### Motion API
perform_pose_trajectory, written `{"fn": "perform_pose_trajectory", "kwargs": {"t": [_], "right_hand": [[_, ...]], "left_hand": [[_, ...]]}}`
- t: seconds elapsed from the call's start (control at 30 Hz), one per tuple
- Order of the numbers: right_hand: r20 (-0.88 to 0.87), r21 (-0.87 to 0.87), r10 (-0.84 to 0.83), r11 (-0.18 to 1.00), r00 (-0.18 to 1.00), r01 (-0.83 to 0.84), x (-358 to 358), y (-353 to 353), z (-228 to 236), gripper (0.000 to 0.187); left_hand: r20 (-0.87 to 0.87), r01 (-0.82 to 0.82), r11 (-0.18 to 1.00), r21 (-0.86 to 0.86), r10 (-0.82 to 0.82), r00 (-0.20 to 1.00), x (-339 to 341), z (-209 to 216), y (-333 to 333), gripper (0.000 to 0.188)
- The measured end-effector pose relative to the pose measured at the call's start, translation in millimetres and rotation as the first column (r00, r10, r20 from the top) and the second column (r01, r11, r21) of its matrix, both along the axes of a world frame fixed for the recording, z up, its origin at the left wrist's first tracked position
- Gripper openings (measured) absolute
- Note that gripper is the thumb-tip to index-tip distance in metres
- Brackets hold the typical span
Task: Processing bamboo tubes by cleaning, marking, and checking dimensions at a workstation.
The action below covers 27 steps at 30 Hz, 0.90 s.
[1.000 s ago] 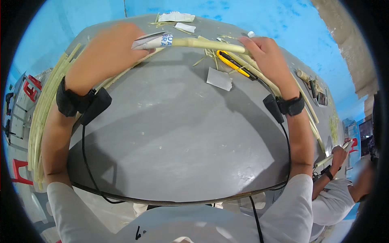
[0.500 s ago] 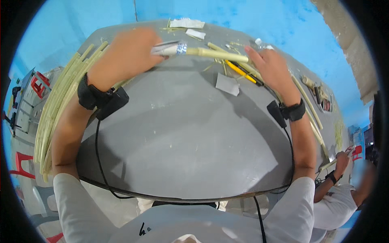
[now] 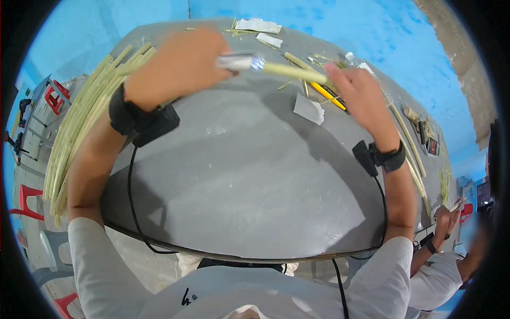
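My left hand [image 3: 180, 66] grips a silvery tool [image 3: 239, 62] with a blue band, its end set against one end of a pale green stalk [image 3: 292, 72]. My right hand [image 3: 358, 95] holds the other end of that stalk. Both hands are raised above the grey round table [image 3: 239, 181] and look blurred. A yellow-handled knife [image 3: 326, 95] lies on the table just under my right hand. Black bands with cables sit on both wrists.
A long bundle of pale green stalks [image 3: 79, 127] lies along the table's left rim. More stalks [image 3: 411, 154] run along the right rim. A white paper scrap [image 3: 309, 109] lies near the knife, other papers [image 3: 257, 25] at the far edge. Another person [image 3: 451, 255] sits at the lower right.
Both hands have lifted the stalk off the far part of the table and brought it nearer to me. My left hand's tool stays at the stalk's end.
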State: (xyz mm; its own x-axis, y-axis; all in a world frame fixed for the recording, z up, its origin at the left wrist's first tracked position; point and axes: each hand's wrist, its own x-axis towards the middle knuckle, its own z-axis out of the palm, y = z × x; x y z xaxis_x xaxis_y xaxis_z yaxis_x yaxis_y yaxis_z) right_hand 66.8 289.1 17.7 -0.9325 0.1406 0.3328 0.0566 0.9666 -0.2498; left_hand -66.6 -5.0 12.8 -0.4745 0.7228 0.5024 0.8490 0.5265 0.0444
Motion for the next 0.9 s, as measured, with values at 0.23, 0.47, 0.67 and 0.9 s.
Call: {"fn": "perform_pose_trajectory", "kwargs": {"t": [0.23,0.47,0.67,0.9], "right_hand": [[-0.038,0.020,0.107,0.994,0.994,-0.106,0,-13,-8,0.059],[-0.001,0.032,-0.005,0.999,1.000,0.006,1,-21,-3,0.053],[0.004,-0.032,0.130,0.991,0.992,-0.130,6,-31,-3,0.046],[-0.100,-0.105,0.061,0.992,0.993,-0.072,0,-18,-10,0.046]], "left_hand": [[0.210,0.020,0.989,-0.145,0.011,0.978,15,-11,9,0.036],[0.002,-0.021,0.999,-0.043,0.021,1.000,2,-19,0,0.035],[0.250,-0.009,0.962,-0.274,0.081,0.965,31,2,10,0.037],[0.055,0.003,0.997,-0.071,0.001,0.999,15,-4,5,0.040]]}}
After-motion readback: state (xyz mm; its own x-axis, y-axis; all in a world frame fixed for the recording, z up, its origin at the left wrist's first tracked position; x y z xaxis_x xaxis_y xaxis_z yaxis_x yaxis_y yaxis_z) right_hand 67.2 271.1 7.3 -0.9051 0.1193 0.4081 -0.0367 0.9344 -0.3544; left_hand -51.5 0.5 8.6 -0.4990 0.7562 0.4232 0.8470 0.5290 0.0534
